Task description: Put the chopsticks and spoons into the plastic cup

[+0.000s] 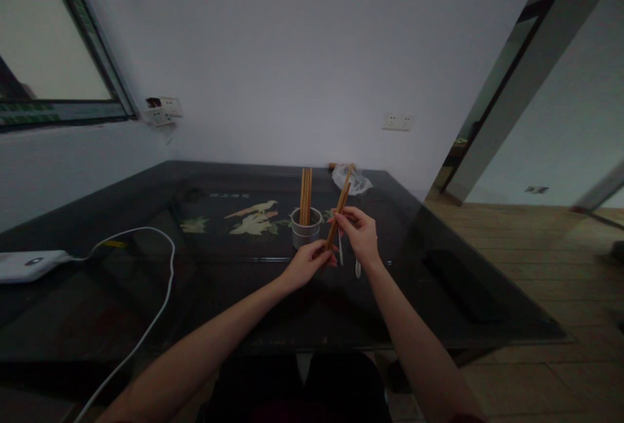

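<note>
Several wooden chopsticks (343, 199) lean between my two hands, tilted up to the right. My left hand (308, 262) is closed around their lower ends. Higher up, my right hand (359, 233) pinches the same bunch with its fingers. Just left of them stands a metal cup (305, 236), with more chopsticks (306, 192) upright in it. Below my right hand a spoon handle (340, 253) shows on the table, and a second spoon handle (358, 269) lies beside it; their other ends are hidden.
The dark glossy table (234, 306) meets the wall at the back. A crumpled clear plastic bag (355, 182) lies behind my right hand. At left, a white device (30, 266) trails a white cable (171, 260) over the front edge. A flat black object (461, 283) rests on the right.
</note>
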{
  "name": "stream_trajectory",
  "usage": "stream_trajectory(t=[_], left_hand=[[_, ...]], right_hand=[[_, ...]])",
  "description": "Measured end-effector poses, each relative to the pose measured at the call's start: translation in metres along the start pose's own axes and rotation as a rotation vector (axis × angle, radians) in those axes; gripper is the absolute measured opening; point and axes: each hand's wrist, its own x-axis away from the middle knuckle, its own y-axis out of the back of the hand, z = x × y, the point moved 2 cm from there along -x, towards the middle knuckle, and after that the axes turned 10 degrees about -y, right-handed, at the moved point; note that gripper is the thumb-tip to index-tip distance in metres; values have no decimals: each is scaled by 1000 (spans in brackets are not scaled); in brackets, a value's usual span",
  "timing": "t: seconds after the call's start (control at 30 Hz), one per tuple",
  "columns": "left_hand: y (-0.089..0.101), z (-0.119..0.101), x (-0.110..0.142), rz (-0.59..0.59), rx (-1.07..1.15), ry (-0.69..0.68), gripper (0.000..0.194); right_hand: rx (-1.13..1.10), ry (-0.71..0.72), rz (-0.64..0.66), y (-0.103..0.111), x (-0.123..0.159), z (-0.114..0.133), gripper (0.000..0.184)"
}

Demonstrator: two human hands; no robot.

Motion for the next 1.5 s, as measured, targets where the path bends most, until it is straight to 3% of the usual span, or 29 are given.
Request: stream_trajectory(t=[0.3,0.6,1.23,1.5], left_hand=[[12,-14,3,-112,-333,-213,21],[15,-19,4,-140,-522,-295,11],[22,-11,7,57,-651,-280,14],[23,-11,7,65,-683,-310,13]], right_hand=[[49,-4,157,-4,4,1,26],[101,3,240,-1,4,-4,25],[368,35,452,3,5,-2,21],[470,97,497,2,5,-1,16]])
